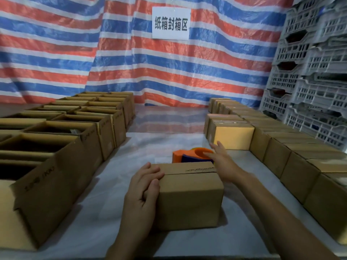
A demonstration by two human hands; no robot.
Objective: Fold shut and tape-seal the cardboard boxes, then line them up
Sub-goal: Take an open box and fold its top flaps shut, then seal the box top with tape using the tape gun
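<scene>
Box [189, 194] sits near centre on the table [150, 145], flaps folded shut. Left hand [142, 192] presses its top left edge with straight fingers. Right hand [223, 162] reaches past the far right corner, fingers spread at the orange tape dispenser [187, 155]; contact unclear. Open boxes [56, 166] line the left, closed boxes [281, 152] the right.

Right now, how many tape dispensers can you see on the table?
1: the orange tape dispenser sits just behind the closed middle box, partly covered by the right hand. More may be hidden from view.
</scene>
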